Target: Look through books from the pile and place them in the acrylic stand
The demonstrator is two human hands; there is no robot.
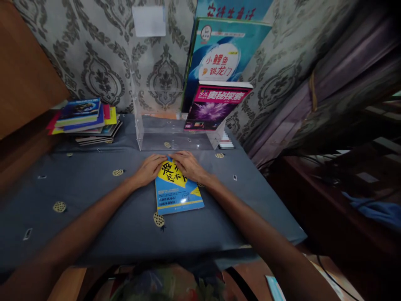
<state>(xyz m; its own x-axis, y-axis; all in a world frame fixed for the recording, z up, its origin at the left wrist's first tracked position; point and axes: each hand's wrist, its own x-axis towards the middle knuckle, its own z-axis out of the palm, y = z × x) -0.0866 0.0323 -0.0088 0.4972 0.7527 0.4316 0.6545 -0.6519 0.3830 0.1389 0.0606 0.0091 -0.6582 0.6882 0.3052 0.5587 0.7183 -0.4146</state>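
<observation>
The left hand (152, 167) was laid with its fingers close together over the upper left of a blue-and-yellow paperback book (175, 205); the upper right was covered likewise by the right hand (189, 167) — whether the edge was pinched could not be told. The book was set face up on a table draped in dark blue-grey printed cloth (94, 179). Its cover could be creased, it was judged, if pressed unevenly, and the cloth could be rucked if dragged. To the far left, a stack of colourful books (83, 121) was piled slightly askew. Beyond the hands, the way was blocked by a clear acrylic stand (140, 136), whose transparent edge could easily be misjudged and bumped — in which case the magenta-and-purple book (216, 106) propped at its right could be toppled.
</observation>
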